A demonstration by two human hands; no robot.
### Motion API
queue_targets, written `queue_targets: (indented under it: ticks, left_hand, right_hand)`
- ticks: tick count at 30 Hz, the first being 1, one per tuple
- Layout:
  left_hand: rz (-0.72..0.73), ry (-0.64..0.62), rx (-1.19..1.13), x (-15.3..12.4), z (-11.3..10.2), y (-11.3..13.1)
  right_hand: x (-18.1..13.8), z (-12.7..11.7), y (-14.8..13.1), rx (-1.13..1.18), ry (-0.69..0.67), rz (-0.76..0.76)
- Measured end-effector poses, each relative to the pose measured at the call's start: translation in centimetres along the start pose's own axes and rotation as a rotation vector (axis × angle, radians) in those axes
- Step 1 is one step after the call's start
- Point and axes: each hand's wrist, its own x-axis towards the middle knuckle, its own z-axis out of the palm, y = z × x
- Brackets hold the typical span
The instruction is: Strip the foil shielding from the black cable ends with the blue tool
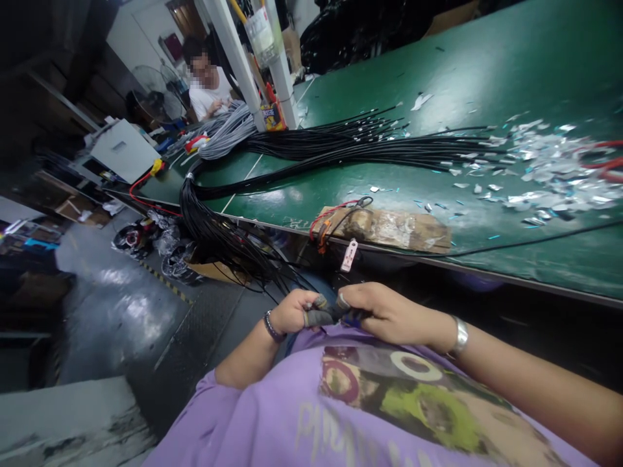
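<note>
The green bench carried the long black cable bundle, one end spilling over the bench's near edge toward my lap, and below that edge my two hands met against my purple shirt. My left hand and right hand, fingertips in grey cots, were pinched together on what looked like one cable end, though it was mostly hidden. I judged I was working that end, and next needed a firm pinch and steady pull.

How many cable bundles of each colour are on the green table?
Black cable bundle: 1
Grey cable bundle: 1
Total: 2
</note>
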Motion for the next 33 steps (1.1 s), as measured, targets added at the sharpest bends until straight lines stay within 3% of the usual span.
queue_targets:
  ticks: [5, 12, 18, 24, 33]
  left_hand:
    - [0.163, 0.029, 0.157, 0.5, 0.0, 1.2]
    - [0.155, 0.137, -0.002, 1.1, -0.7, 1.1]
    - [0.139, 0.217, -0.112, 2.8, -0.6, 1.9]
    - [0.144, 0.266, -0.162, 4.1, -0.8, 1.3]
    - [0.141, 0.257, -0.173, 4.8, -0.6, 1.0]
  right_hand:
    - [0.1, 0.7, 0.7, 0.427, 0.044, 0.394]
    - [-0.6, 0.0, 1.8, 0.788, 0.473, 0.586]
    - [1.2, -0.7, 2.3, 0.967, 0.387, 0.608]
    - [1.6, -0.2, 2.8, 0.611, 0.667, 0.511]
    - [2.3, 0.1, 3.3, 0.808, 0.624, 0.510]
